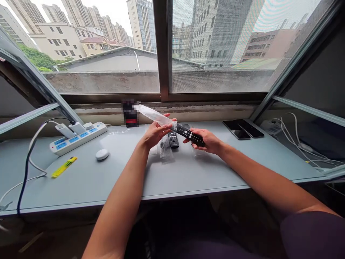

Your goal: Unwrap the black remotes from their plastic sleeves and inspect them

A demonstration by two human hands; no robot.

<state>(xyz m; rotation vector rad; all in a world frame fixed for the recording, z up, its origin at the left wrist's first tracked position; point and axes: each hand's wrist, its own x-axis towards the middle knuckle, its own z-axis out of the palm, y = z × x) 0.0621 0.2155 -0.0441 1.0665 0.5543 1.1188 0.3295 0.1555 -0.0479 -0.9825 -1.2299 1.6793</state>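
My right hand [208,141] is closed around the near end of a black remote control [190,135], held a little above the grey desk [188,176]. The remote's far end sits in the mouth of a long clear plastic sleeve [153,114] that slants up to the left. My left hand [156,132] pinches that sleeve at its open end. Below the hands a second black remote [173,139] lies flat on the desk, with another crumpled clear bag [165,151] beside it.
A white power strip [78,137] with plugs and cables sits at the left, near a white mouse-like puck [102,154] and a yellow cutter [64,167]. Two dark phones [243,129] lie at the right, white cables [293,140] beyond. A window ledge runs behind.
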